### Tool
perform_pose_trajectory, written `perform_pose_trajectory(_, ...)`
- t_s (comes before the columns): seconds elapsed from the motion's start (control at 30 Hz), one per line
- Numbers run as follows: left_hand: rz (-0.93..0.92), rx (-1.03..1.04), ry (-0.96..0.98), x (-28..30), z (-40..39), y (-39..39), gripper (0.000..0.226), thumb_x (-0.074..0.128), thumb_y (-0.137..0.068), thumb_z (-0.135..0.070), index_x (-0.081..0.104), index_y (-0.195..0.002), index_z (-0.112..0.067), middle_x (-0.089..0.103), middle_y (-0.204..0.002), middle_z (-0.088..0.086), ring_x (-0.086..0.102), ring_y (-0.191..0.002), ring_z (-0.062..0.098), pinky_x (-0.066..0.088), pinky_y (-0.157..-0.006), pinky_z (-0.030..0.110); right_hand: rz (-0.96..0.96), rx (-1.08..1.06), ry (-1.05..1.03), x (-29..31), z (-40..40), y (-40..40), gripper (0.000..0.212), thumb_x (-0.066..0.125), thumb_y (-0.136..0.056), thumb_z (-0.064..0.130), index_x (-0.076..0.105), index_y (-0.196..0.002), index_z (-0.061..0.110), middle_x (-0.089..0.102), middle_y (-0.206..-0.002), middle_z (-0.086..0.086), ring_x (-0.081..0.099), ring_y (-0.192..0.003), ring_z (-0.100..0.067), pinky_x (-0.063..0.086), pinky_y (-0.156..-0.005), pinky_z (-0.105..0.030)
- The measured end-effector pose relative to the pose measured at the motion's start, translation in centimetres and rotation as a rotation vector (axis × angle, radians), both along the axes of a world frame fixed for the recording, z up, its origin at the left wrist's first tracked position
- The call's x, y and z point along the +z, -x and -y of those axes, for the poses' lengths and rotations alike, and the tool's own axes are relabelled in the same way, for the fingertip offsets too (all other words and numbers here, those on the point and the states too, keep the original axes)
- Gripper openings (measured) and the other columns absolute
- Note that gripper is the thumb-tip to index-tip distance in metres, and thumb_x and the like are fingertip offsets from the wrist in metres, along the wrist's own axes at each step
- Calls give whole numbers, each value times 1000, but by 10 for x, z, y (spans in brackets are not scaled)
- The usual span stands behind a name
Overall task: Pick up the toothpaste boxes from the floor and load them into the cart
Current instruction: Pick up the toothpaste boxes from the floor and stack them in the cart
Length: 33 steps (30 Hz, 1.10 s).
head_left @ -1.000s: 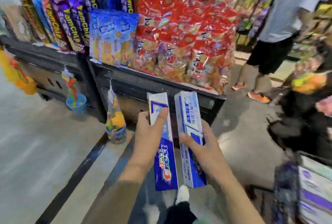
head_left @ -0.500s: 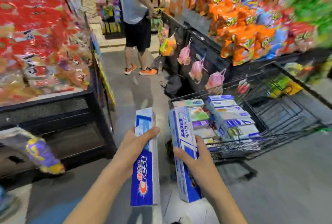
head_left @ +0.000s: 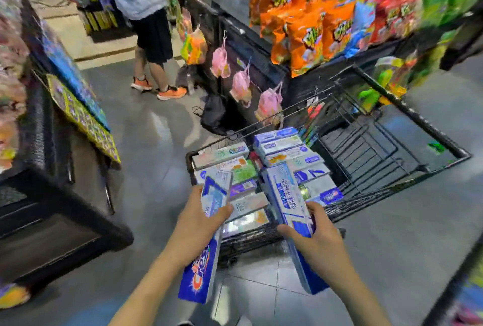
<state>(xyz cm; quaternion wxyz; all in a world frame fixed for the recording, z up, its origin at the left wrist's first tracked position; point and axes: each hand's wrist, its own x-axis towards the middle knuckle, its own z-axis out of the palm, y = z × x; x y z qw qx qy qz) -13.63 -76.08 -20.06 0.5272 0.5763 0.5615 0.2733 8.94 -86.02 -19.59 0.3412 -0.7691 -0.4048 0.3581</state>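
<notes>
Left hand (head_left: 200, 223) grips a blue Crest box (head_left: 202, 255), thumb across its face; right hand (head_left: 320, 239) grips a white-blue toothpaste box (head_left: 286, 202). Both forearms extended, boxes held upright-tilted just at the near end of the black wire cart (head_left: 392, 189). Stacked toothpaste boxes (head_left: 285, 153) fill that end.

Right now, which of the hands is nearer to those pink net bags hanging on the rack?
Right. The right hand grips its box under the side where the pink net bags hang; the left hand is further across the cart.
</notes>
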Motion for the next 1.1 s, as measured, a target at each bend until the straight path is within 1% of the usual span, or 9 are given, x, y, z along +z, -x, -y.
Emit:
perform_pose_trajectory(0.13,-94,28,29,-23,-38,-7,35,74,-88,-35,44,-107,-31,66,-103,-11,65,-84,0,45,-67,19,49,26,54,-10,-41,-21,52,83,-78,39,48,-116,38,67,-101,25,64,-89,5,50,-76,-22)
perform_pose_trajectory(0.23,-120,17,51,-45,-72,-8,34,74,-88,-34,43,-103,-31,67,-101,-10,67,-78,2,45,-60,17,92,102,104,-26,-72,-27,53,81,-81,37,43,-118,42,66,-103,26,62,-89,13,47,-73,-12)
perform_pose_trajectory(0.33,-136,-5,66,-72,-106,-9,31,75,-88,-30,46,-99,-30,67,-94,-11,65,-70,-5,44,-52,9,186,225,179,-46,-108,-33,61,78,-81,41,40,-129,42,64,-104,29,61,-89,12,47,-74,-13)
perform_pose_trajectory(0.43,-175,0,37,-102,-136,-9,29,76,-88,-23,49,-96,-29,66,-87,-11,61,-65,-9,42,-53,6,363,390,230,-69,-150,-45,65,75,-81,41,41,-136,37,68,-118,16,64,-103,-11,49,-81,-27)
perform_pose_trajectory(0.5,-182,46,31,-122,-151,-6,30,77,-87,-22,52,-102,-29,66,-86,-13,61,-65,-8,41,-53,6,483,499,257,-89,-172,-51,66,74,-81,41,44,-139,33,66,-125,8,61,-113,-18,43,-81,-27)
perform_pose_trajectory(0.63,-199,138,38,-161,-173,3,33,76,-87,-32,52,-110,-30,65,-94,-15,61,-77,3,43,-60,19,580,783,253,-148,-199,-52,69,66,-77,52,48,-141,31,58,-131,3,59,-119,-22,51,-89,-36)
perform_pose_trajectory(0.7,-207,143,30,-177,-178,6,37,79,-84,-39,52,-109,-32,64,-96,-16,60,-79,0,43,-64,24,601,925,215,-181,-208,-50,71,62,-75,55,51,-140,28,53,-131,2,59,-117,-24,55,-84,-40)
perform_pose_trajectory(0.9,-168,223,24,-207,-172,7,26,73,-88,-34,53,-104,-35,67,-90,-30,63,-78,-10,41,-59,6,663,1305,121,-260,-217,-32,62,70,-68,42,59,-124,19,57,-114,-3,63,-97,-28,53,-68,-37)
perform_pose_trajectory(1.1,-150,281,40,-224,-157,0,26,74,-88,-32,51,-99,-33,66,-86,-32,64,-74,-7,43,-58,7,630,1480,70,-301,-210,-32,64,62,-72,45,55,-131,21,56,-122,0,58,-108,-24,56,-78,-36)
